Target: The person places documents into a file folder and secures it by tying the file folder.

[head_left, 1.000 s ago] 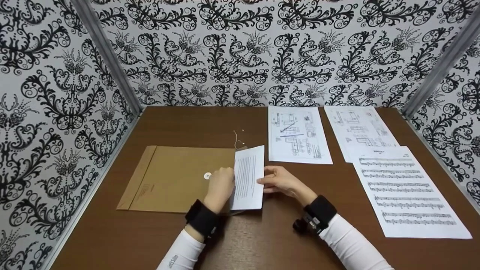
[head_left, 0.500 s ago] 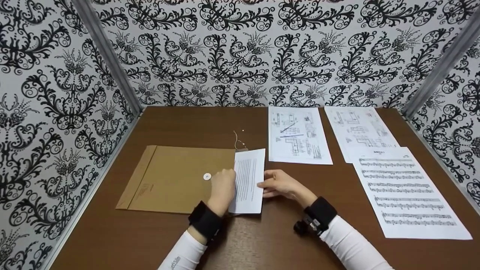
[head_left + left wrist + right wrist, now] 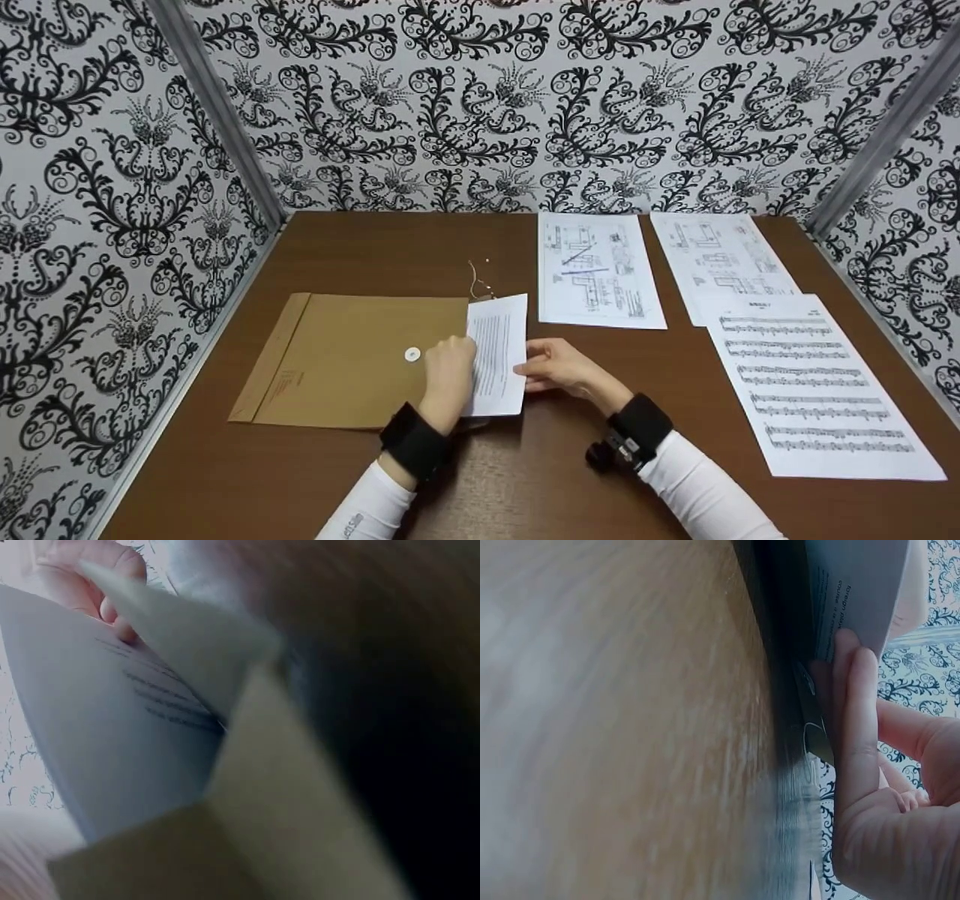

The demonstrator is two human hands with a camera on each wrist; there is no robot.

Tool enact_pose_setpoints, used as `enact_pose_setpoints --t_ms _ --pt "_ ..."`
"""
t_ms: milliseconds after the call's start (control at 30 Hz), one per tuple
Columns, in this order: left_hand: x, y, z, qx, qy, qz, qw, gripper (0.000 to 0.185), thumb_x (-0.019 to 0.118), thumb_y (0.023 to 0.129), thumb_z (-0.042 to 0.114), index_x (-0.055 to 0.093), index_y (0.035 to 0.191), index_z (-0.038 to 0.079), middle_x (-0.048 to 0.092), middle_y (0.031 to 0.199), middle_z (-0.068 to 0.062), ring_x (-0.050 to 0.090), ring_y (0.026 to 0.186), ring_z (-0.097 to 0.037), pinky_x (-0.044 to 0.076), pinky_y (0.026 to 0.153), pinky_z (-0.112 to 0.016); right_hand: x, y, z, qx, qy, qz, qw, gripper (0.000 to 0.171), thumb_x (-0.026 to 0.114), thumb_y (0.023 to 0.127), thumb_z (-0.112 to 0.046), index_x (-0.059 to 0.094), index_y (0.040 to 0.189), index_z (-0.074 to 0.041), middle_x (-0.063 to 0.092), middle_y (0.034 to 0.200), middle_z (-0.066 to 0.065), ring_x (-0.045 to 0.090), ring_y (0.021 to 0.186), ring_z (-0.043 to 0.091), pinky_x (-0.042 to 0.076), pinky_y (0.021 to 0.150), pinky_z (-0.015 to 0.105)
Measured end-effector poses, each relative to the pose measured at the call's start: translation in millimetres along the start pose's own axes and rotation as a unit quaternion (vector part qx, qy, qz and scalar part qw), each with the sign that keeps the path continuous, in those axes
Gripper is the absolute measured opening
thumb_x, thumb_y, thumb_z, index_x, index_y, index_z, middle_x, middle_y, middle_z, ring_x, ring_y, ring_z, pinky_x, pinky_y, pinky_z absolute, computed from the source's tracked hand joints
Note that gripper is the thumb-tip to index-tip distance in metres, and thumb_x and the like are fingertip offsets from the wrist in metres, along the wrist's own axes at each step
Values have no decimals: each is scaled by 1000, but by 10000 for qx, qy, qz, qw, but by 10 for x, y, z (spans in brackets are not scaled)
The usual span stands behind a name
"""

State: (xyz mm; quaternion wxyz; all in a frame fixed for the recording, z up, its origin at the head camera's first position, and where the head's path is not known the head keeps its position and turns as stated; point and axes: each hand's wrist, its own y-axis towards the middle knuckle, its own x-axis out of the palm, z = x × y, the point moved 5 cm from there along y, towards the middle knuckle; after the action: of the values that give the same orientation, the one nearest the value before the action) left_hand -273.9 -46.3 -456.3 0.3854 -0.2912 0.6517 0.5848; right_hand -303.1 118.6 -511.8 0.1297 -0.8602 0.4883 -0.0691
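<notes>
A brown string-tie envelope point(image 3: 352, 330) lies flat on the table, its mouth facing right. My left hand point(image 3: 450, 375) grips the envelope at that mouth with curled fingers. Printed paper point(image 3: 499, 330) sticks out of the opening, its left part hidden inside and behind the left hand. My right hand point(image 3: 562, 367) pinches the paper's right edge, thumb on top and fingers underneath. In the left wrist view the envelope's edge point(image 3: 292, 795) stands spread apart, with the paper point(image 3: 112, 727) between its sides. The right wrist view shows the fingers point(image 3: 859, 720) against the paper's underside.
Drawing sheets point(image 3: 604, 300) lie at the back, right of centre. Farther right, another drawing sheet point(image 3: 712, 240) is partly covered by sheet music point(image 3: 817, 390). The envelope's thin string point(image 3: 472, 277) trails onto the brown table point(image 3: 375, 251). Patterned walls point(image 3: 480, 112) surround the table.
The paper shifted slightly toward me, then back away, with its edge staying in the right hand. The envelope has slid a little left. Both hands keep their holds.
</notes>
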Motion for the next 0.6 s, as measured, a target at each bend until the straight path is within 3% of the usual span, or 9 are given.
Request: enact_pose_setpoints --t_ms 367,600 --pt "-81 91 -84 97 -410 -175 9990 17 69 81 -3 73 66 7 72 65 -13 70 56 -30 53 46 -41 -28 -9 -100 -113 198 111 9997 36 63 94 2 55 127 14 78 86 -2 74 77 7 61 70 20" --pt "-133 126 -97 215 -549 47 9983 16 71 78 -3 73 66 6 71 63 -13 68 54 -31 52 45 -42 -81 -26 -134 -107 -40 133 9998 37 64 94 1 55 128 14 79 94 4 74 79 8 62 72 22"
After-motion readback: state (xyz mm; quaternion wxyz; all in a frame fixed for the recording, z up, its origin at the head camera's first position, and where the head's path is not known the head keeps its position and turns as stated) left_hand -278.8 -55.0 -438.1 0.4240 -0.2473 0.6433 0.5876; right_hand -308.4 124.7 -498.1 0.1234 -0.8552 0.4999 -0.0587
